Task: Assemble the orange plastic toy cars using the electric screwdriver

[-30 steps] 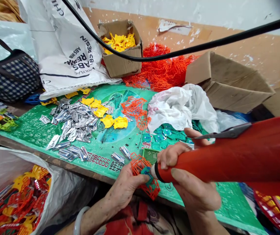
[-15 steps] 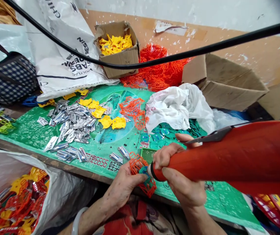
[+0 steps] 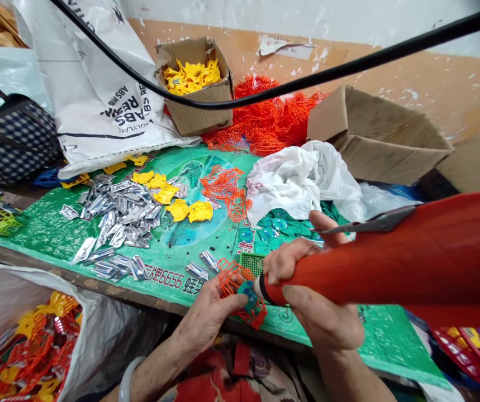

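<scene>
My left hand [image 3: 212, 312] pinches an orange plastic lattice frame [image 3: 231, 274] at the table's front edge. A small teal plastic piece [image 3: 248, 294] sits against that frame under my left thumb. In my right hand [image 3: 321, 312] is a red electric screwdriver [image 3: 374, 268] with a metal lever along its top. My fingers wrap round its front end, and the index finger is raised near the lever. The pale tip points left and meets the teal piece; the exact contact is hidden. Just behind lies a small green perforated basket [image 3: 251, 262], partly covered by the hand.
Silver foil-like pieces [image 3: 118, 209] and yellow plastic parts [image 3: 177, 210] lie on the green table cover [image 3: 47, 226]. A white cloth [image 3: 284, 181] rests near teal parts. Cardboard boxes [image 3: 200, 111] stand behind. An open sack of parts [image 3: 25, 357] is at lower left. A black cable [image 3: 240, 103] crosses above.
The view has shifted slightly. My right index finger has lifted higher above the lever. Both hands keep their holds, and the screwdriver tip stays at the teal piece.
</scene>
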Action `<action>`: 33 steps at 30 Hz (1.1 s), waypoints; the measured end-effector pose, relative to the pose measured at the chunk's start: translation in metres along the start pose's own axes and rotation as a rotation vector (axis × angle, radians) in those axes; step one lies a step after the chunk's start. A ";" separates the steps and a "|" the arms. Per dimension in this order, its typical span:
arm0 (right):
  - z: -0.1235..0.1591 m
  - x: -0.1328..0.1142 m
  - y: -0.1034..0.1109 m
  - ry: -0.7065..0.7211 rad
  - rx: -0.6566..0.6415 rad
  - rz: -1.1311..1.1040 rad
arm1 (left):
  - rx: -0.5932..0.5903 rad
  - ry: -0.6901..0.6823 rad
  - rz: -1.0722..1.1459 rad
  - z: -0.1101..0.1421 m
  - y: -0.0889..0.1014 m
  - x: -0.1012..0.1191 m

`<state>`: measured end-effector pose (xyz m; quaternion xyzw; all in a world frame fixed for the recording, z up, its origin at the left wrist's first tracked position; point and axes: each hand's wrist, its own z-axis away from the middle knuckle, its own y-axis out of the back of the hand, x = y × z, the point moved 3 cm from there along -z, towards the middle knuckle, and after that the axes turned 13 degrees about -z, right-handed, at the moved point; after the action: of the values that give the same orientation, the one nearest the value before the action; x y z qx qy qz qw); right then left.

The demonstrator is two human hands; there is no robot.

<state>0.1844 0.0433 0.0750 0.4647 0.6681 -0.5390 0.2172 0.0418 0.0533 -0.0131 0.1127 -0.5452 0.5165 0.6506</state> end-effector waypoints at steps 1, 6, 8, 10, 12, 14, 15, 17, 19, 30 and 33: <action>-0.002 -0.001 0.002 0.009 0.018 -0.004 | 0.007 -0.001 -0.001 0.000 0.000 0.001; -0.008 0.000 0.021 0.053 0.108 0.031 | 0.070 0.014 0.000 0.000 0.001 0.000; -0.010 0.005 0.030 0.087 0.136 0.117 | 0.102 0.027 -0.003 0.001 0.003 -0.001; -0.012 0.012 0.037 0.105 0.163 0.174 | 0.132 0.038 -0.020 0.001 0.005 -0.003; -0.014 0.018 0.042 0.128 0.210 0.179 | 0.154 0.047 -0.042 0.001 0.007 -0.005; -0.017 0.022 0.044 0.153 0.266 0.176 | 0.174 0.040 -0.057 0.001 0.008 -0.005; -0.019 0.024 0.044 0.163 0.288 0.180 | 0.186 0.033 -0.062 0.002 0.009 -0.005; -0.021 0.028 0.045 0.171 0.301 0.200 | 0.202 0.027 -0.067 0.002 0.008 -0.003; -0.023 0.031 0.046 0.179 0.294 0.229 | 0.199 0.039 -0.061 0.003 0.007 -0.002; -0.022 0.034 0.048 0.174 0.298 0.226 | 0.114 0.105 0.064 0.002 0.007 -0.010; -0.022 0.034 0.047 0.174 0.280 0.220 | 0.135 0.128 0.092 0.003 0.009 -0.009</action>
<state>0.2133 0.0765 0.0304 0.6052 0.5482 -0.5576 0.1493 0.0341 0.0499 -0.0227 0.0981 -0.4712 0.5874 0.6506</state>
